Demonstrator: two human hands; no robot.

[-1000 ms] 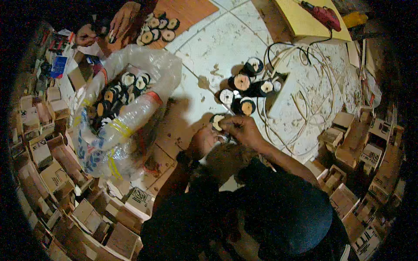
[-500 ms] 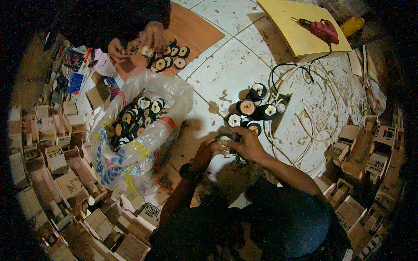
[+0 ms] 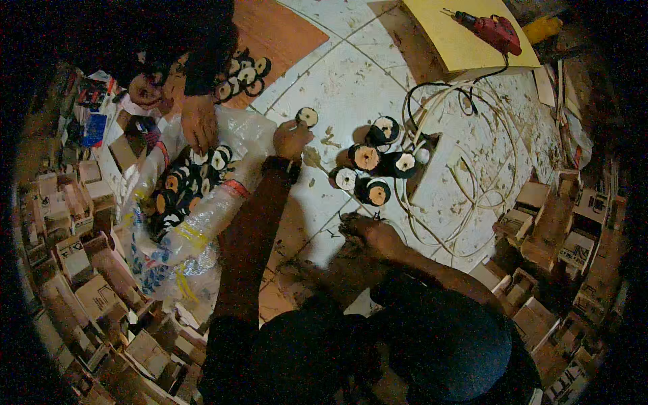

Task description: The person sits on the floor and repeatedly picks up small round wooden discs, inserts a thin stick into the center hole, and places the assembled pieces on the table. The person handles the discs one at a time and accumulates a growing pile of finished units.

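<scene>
My left hand [image 3: 291, 140], stretched forward with a dark band at the wrist, grips a wooden wheel [image 3: 307, 117] with a black rim, pale face and centre hole. To its right, several similar black-sided wheels [image 3: 366, 156] with wooden or white faces stand grouped on the tiles. My right hand [image 3: 370, 233] is low in front of that group, fingers curled by some dark, shadowed bits; what they hold is too dark to make out. Left of my left forearm, a clear plastic bag [image 3: 251, 138] holds many more such wheels [image 3: 192, 182].
A co-worker's hand [image 3: 200, 125] reaches into the bag; more wheels [image 3: 244, 74] lie on an orange-brown board [image 3: 287, 30]. A red drill [image 3: 489, 30] rests on a yellow board [image 3: 445, 44]. Pale cable [image 3: 466, 175] coils at right. Small wooden boxes [image 3: 101, 297] crowd both sides.
My left hand has moved forward and left, away from my right hand, carrying the wheel. My right hand has dropped slightly back. The co-worker's hand has gone from the board into the bag.
</scene>
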